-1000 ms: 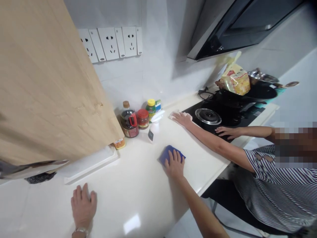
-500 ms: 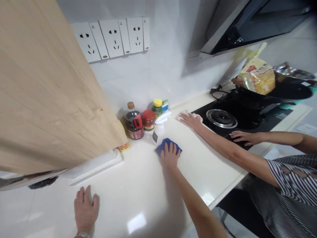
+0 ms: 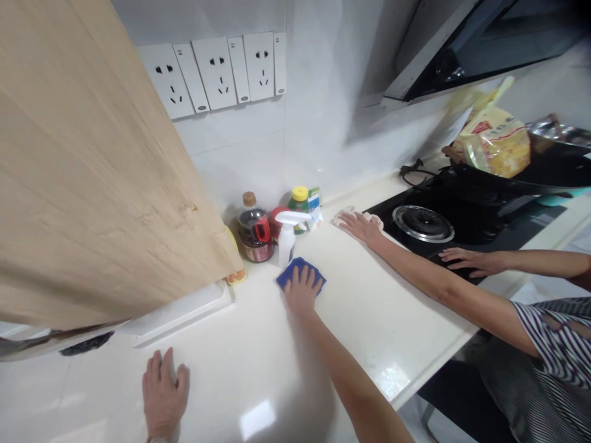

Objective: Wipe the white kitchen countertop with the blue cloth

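Note:
My right hand (image 3: pixel 302 291) lies flat, fingers spread, pressing a blue cloth (image 3: pixel 295 271) onto the white countertop (image 3: pixel 369 314), just in front of a white spray bottle (image 3: pixel 286 237). My left hand (image 3: pixel 162 394) rests flat on the counter at the near left, fingers apart, holding nothing. Another person at the right presses a pale cloth (image 3: pixel 344 216) to the counter with one hand (image 3: pixel 362 226) and rests the other hand (image 3: pixel 466 261) on the edge of the black stove (image 3: pixel 462 231).
Sauce jars and bottles (image 3: pixel 258 231) stand against the wall behind the spray bottle. A wooden cabinet door (image 3: pixel 92 172) hangs over the left. A white board (image 3: pixel 184 311) lies below it. A black wok (image 3: pixel 530 172) with a yellow bag (image 3: pixel 496 147) sits on the stove.
My right hand has slid the blue cloth away from me and leftward, up to the spray bottle. My left hand has stayed put. The view has shifted slightly.

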`<state>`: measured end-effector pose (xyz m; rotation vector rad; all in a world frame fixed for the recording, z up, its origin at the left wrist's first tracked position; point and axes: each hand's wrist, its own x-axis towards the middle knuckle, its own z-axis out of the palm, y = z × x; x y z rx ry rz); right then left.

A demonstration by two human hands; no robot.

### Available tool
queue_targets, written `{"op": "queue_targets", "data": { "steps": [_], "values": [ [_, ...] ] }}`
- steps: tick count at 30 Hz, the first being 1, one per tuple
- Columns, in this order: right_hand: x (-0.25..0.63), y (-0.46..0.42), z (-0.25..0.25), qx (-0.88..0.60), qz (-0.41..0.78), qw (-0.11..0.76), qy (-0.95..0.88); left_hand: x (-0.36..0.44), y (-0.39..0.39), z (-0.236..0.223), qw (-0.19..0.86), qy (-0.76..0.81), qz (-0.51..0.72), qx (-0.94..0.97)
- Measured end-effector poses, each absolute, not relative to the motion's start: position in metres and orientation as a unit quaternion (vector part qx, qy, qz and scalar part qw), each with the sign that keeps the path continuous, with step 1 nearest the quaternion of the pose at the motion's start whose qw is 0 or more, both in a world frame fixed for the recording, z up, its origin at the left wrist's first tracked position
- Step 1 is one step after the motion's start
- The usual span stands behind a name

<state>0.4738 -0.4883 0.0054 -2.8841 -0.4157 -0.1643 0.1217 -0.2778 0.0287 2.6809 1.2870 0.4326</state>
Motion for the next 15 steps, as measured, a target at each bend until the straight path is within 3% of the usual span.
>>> {"op": "queue_targets", "data": {
  "steps": [15],
  "values": [
    [0.462,-0.464,0.020,-0.978,-0.030,0.139,-0.155,0.121,-0.280,0.030,0.057,0.415,0.173,0.892]
  ]
}}
